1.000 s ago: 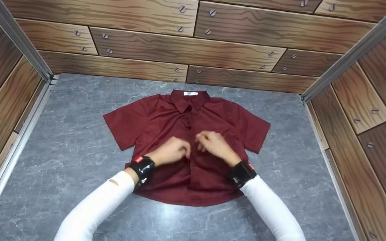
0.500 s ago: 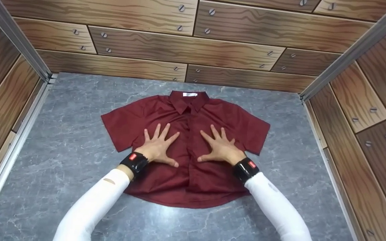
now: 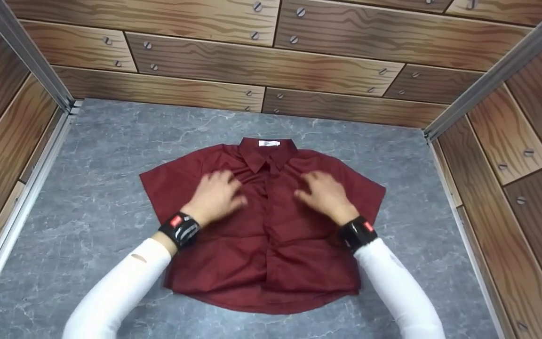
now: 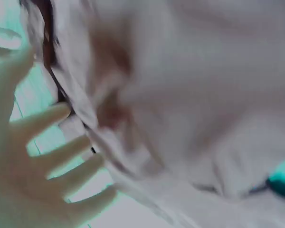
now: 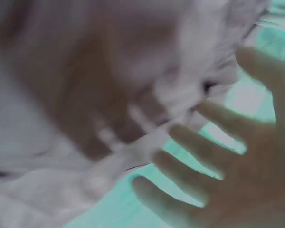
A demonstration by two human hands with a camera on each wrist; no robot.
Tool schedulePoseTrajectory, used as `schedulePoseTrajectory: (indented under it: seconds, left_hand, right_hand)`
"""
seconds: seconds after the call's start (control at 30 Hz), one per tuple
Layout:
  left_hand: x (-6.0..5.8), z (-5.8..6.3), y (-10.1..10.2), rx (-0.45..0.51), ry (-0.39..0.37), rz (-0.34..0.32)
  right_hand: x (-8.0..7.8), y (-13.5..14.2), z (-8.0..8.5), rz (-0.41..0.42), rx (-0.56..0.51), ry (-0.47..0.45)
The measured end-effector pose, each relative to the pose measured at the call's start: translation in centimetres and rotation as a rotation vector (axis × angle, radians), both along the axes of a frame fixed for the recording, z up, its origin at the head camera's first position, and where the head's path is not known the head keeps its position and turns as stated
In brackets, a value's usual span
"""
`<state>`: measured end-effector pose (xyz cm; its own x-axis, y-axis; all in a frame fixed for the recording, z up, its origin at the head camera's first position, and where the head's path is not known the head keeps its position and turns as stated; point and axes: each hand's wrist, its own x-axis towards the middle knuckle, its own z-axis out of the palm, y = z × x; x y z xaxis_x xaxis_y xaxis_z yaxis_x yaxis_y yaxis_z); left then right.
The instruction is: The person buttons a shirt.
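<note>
A dark red short-sleeved shirt (image 3: 266, 263) lies front up on the grey surface, its collar with a white label (image 3: 269, 143) at the far end. Over the left half of its chest my left hand (image 3: 215, 195) is blurred, fingers pointing away from me. My right hand (image 3: 326, 194) mirrors it on the right half, also blurred. Spread, nearly straight fingers show on the left hand (image 4: 42, 175) and the right hand (image 5: 237, 156) in the wrist views, with shirt cloth (image 4: 204, 85) beside them. Neither hand holds anything.
Wood-patterned panels (image 3: 205, 61) wall the back and both sides, with metal rails (image 3: 24, 56) along the corners. Grey marbled surface (image 3: 92, 169) surrounds the shirt. Light creases run across its lower front.
Both hands, curled over the shirt's middle at first, spread flat on its chest, then moved slightly apart with fingers drawn in. The shirt has shifted a little towards me and its lower part looks wider.
</note>
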<state>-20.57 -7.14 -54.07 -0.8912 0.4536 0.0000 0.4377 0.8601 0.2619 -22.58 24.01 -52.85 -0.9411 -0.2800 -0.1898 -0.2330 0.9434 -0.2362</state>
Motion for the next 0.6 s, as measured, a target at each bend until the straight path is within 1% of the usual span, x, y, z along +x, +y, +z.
schedulePoseTrajectory:
  seconds: [0.03, 0.07, 0.1, 0.17, 0.23, 0.3, 0.37, 0.5, 0.6]
  left_hand:
    - [-0.9, -0.2, -0.4, 0.014, 0.027, 0.034]
    - [-1.7, -0.6, -0.9, 0.026, 0.037, 0.067]
    - [-2.5, -0.9, -1.5, 0.034, 0.024, 0.100]
    - [-3.8, -1.7, -2.7, 0.042, -0.062, 0.154]
    - [-4.5, -2.3, -4.0, 0.041, -0.156, 0.191]
    - [-4.9, -2.8, -5.1, 0.022, -0.241, 0.203]
    - [-5.2, -3.1, -5.9, -0.010, -0.296, 0.195]
    - [-5.7, -2.9, -6.7, -0.058, -0.325, 0.166]
    - [-6.0, -2.5, -6.4, -0.066, -0.310, 0.153]
  right_hand:
    - [-0.6, 0.5, -0.4, -0.029, -0.005, 0.018]
    - [-1.2, 1.0, -0.8, -0.060, -0.013, 0.019]
    - [-1.6, 1.5, -1.2, -0.082, -0.020, 0.004]
    - [-2.2, 2.5, -1.8, -0.110, -0.035, -0.047]
    - [-2.5, 3.4, -2.3, -0.117, -0.031, -0.115]
    - [-2.8, 4.1, -2.6, -0.110, -0.011, -0.166]
    - [-2.9, 4.8, -2.8, -0.097, 0.021, -0.193]
    - [-3.3, 5.3, -2.5, -0.076, 0.078, -0.185]
    - [-3.5, 4.5, -2.0, -0.051, 0.083, -0.143]
